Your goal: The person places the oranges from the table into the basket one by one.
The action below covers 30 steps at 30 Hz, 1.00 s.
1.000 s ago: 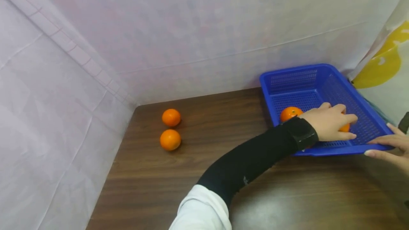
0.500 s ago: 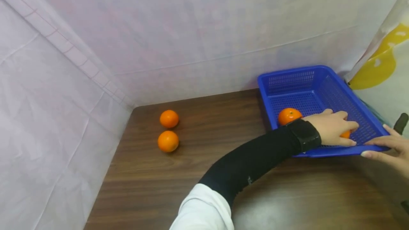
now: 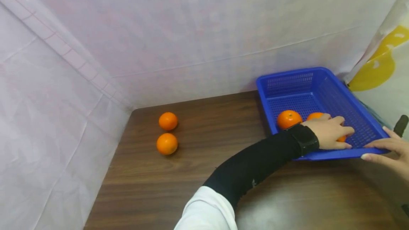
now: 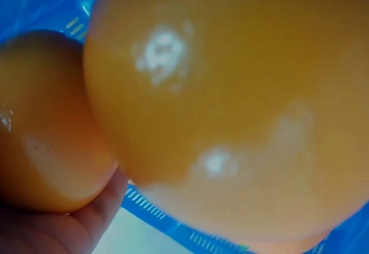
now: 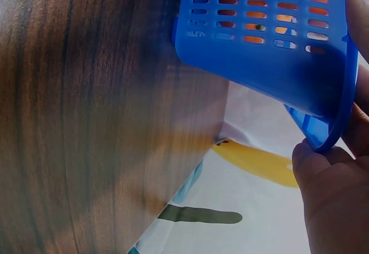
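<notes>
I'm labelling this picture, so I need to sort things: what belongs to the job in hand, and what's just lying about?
Belongs to the job:
blue basket, held by the right hand
oranges inside it, one gripped by the left hand
two loose oranges outside, probably

Just surroundings:
wooden table, only a support
pale sheeting
yellow-patterned cloth

Orange (image 3: 342,139) under left hand (image 3: 326,132): mostly hidden
Right hand (image 3: 401,152): cut off by head view's right edge
</notes>
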Motion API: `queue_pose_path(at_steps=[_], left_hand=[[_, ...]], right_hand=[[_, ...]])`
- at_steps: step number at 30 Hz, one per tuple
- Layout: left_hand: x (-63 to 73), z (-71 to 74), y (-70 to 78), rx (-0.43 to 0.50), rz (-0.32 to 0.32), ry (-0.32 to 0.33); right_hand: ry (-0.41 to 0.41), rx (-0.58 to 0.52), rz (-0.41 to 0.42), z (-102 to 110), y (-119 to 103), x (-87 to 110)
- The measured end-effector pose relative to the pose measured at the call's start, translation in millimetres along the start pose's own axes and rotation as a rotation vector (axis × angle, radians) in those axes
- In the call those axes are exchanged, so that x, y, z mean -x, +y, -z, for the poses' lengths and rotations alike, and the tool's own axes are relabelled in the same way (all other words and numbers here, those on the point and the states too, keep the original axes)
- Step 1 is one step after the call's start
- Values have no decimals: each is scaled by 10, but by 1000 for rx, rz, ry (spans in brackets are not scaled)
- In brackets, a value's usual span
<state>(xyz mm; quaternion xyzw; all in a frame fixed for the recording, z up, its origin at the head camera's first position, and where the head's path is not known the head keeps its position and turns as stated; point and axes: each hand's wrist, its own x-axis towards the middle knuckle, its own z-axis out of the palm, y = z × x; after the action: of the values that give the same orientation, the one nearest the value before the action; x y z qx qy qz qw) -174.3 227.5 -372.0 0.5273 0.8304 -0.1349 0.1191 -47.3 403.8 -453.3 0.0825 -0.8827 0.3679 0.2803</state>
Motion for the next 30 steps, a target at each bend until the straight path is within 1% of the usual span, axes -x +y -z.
queue_pose_path(at_steps=[4, 7, 11, 14, 16, 18, 22, 25, 30], left_hand=[[-29, -19, -10, -7, -10, 39], [-35, -29, -31, -19, -25, 66], [-17, -33, -55, -16, -29, 60], [-23, -57, -61, -1, -22, 50], [-42, -94, -62, 6, -19, 48], [-56, -129, -66, 9, -28, 49], [-73, -170, -77, 30, -29, 32], [-84, -177, -81, 26, -32, 27], [-115, -174, -75, -24, -67, 36]], right_hand=[[27, -26, 12, 6, 9, -9], [26, -25, 17, 11, 13, -23], [11, -17, 6, 12, 6, -27], [1, -23, -26, 4, -10, 2], [-6, -24, -60, 1, -25, 28], [-27, -1, -107, 2, -41, 60], [-56, 39, -162, 4, -69, 88], [-56, 40, -177, 3, -80, 91], [-30, 20, -171, 19, -73, 80]])
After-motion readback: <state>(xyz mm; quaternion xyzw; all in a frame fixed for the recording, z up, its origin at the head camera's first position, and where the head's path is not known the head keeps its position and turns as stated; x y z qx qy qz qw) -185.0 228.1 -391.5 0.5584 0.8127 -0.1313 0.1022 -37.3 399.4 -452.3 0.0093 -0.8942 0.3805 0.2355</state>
